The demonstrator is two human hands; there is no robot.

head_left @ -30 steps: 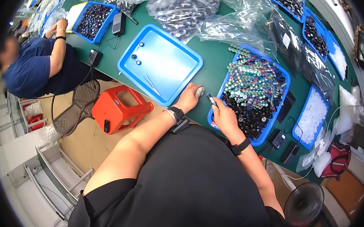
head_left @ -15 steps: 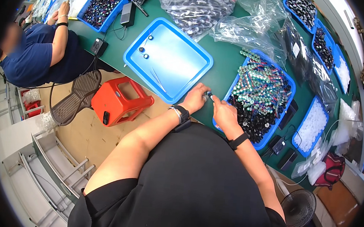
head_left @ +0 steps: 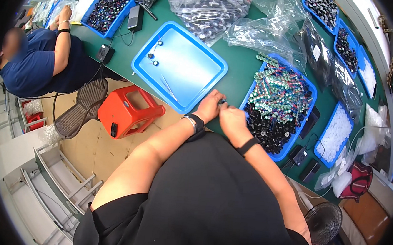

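The left hand [head_left: 210,106] pinches a small dark piece [head_left: 222,101] over the near edge of the green table [head_left: 232,87]; the right hand [head_left: 232,121] meets it, its grip hidden. The piece looks light, stiff and perhaps slippery, best held by its sides. A blue tray [head_left: 189,58] lies just left, a filled blue bin [head_left: 314,95] just right.

A co-worker [head_left: 50,64] in a navy T-shirt is seen at left, near a brown mesh chair [head_left: 72,121] and a red plastic stool [head_left: 109,112] standing on the tan floor [head_left: 98,152]; a maroon bag [head_left: 357,180] and black fan [head_left: 323,224] occupy the right side.
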